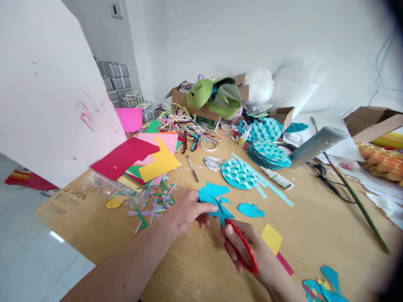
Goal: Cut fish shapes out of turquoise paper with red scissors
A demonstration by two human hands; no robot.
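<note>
Blue craft paper [206,198] at clock centre, pinched between thumb and fingers of left hand [189,208]. Right hand [252,238] wrapped round red-handled scissors [252,258] at five o'clock, blades at paper. Hands near, not touching. Blue fish-shaped paper cutout [251,210] just past three; turquoise disc with wavy paper strips [238,174] between one and two; slim dark pen [192,168] at eleven; flat crimson sheet [124,157] at ten.

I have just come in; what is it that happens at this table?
The person's left hand holds blue paper, and the right hand works red-handled scissors at the paper's edge. A blue fish-shaped cutout lies on the table, just right of the paper; a pile of coloured sheets lies to the left.
</note>
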